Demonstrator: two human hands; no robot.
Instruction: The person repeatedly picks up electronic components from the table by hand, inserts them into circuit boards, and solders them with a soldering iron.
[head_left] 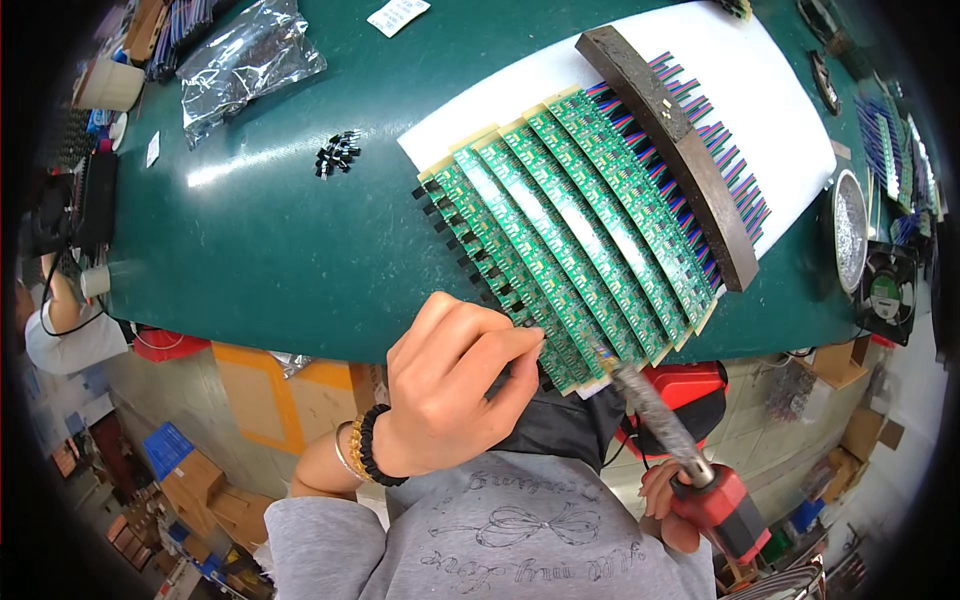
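Observation:
Green circuit board panels [590,225] lie overlapped in a fan on a white sheet. Small black components [455,243] stick out in a row along the left edge of the nearest panel. At that edge my left hand [450,385] is closed in a pinch, with a small black part just showing at its fingertips. My right hand [662,500] is wrapped round the red and black handle of a soldering iron [655,415]. Its metal barrel points up and left, the tip at the nearest panel's lower end. The palm side of my right hand is hidden.
A dark metal bar [672,150] lies across the coloured wires behind the panels. Loose black components [337,153] sit in a pile on the green table [260,260], near a clear plastic bag [250,65]. At right are a round metal dish [849,230] and a fan [886,292].

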